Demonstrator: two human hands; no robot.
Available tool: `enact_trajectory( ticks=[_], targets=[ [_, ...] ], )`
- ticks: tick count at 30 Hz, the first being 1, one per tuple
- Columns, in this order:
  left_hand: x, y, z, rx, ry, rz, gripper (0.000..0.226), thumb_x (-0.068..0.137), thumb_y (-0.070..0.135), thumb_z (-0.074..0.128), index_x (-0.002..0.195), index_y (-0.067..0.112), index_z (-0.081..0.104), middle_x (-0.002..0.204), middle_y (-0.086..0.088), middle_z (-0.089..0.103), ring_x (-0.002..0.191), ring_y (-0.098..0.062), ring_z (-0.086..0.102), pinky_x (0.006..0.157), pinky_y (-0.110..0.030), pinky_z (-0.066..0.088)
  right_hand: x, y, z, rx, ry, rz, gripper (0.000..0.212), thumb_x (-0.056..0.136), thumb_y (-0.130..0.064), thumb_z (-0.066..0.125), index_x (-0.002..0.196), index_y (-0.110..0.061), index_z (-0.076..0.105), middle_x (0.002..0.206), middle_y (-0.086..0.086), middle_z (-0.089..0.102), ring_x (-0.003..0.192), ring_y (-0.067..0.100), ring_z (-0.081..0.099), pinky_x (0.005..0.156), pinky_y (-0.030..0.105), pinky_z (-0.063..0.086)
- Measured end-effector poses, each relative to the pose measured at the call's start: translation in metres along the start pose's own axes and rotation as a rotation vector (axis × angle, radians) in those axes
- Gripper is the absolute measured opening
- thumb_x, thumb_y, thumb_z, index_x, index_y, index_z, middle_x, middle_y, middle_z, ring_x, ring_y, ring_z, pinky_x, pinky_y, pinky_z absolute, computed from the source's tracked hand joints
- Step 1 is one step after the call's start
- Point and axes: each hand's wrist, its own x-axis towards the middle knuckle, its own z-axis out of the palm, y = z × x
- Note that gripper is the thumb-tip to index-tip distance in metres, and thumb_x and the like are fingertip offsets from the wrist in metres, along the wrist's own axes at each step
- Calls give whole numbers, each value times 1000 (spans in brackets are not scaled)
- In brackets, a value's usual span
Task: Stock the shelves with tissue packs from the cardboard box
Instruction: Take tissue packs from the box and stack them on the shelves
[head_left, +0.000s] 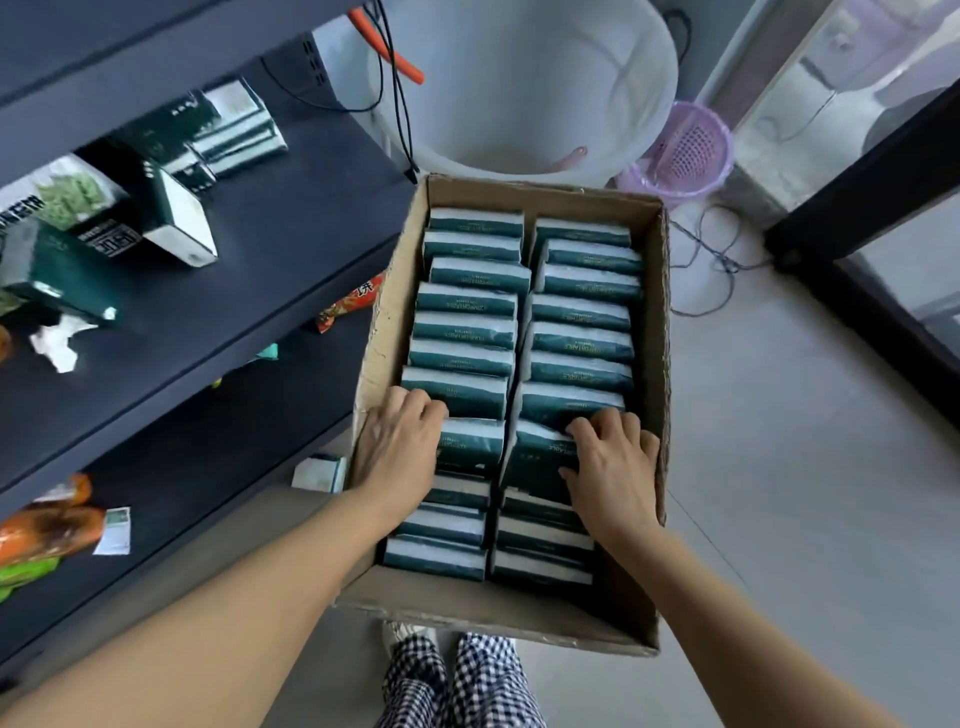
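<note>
Hands: left hand (397, 447) and right hand (613, 462) each curled on a teal plastic-wrapped tissue pack (470, 444) | open brown cardboard box (655, 332), nearly full, floor | step: picking | next: lift, carry to dark shelves (291, 249) at 9 o'clock

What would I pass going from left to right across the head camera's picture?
Dark shelving unit with green tissue packs → open brown cardboard box of teal tissue packs, both hands inside → pale tiled floor → black-framed glass door.
</note>
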Motion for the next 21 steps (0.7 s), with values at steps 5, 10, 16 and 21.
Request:
enact_trajectory(
  ticks=[5,10,16,21],
  targets=[
    [-4,4,-28,-195,-24,-33,32,89,23,62,118,20,50,119,6,56,113,-16,47,82,-31,41,-6,3,-20,129,-15,6,37,83,-30,65,115,-20,49,116,-2,56,111,20,47,91,33,27],
    [-16,3,-92,-293,-5,-111,29,87,30,64,111,27,47,111,8,62,94,-22,60,70,-31,42,-16,2,-84,320,-37,-22,37,87,-28,63,118,-15,49,120,2,60,109,24,55,91,33,38],
    [-40,-9,-186,-419,105,-191,22,85,33,65,104,25,59,101,1,66,92,-24,61,70,-32,47,-28,-18,-185,392,3,-116,44,90,-31,59,129,-16,46,122,6,59,108,25,54,75,26,35],
    [-72,-27,-277,-529,167,-234,8,85,25,65,83,28,57,71,8,60,70,-17,57,63,-28,43,-31,-50,-268,386,110,-273,38,89,-30,59,123,-14,52,113,5,62,104,26,56,72,27,34]
  ],
)
